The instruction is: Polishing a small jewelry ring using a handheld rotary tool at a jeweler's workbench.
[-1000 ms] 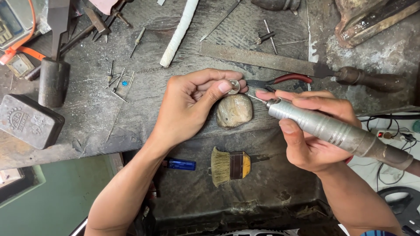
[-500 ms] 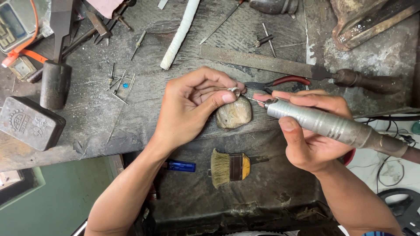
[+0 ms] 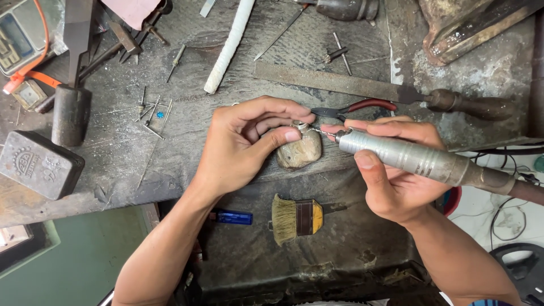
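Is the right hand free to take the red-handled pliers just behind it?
Probably not yet: the right hand holds the metal rotary handpiece. The pliers lie uncovered on the bench, so nothing else blocks them.

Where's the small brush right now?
In the head view, the small brush lies below the bench edge, centre frame, between the two forearms, just right of the blue lighter.

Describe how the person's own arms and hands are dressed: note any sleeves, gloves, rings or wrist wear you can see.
Both hands, the left hand and the right hand, are bare: no gloves, no rings visible. Both forearms are uncovered to the frame edge, with no sleeve, watch or bracelet showing.
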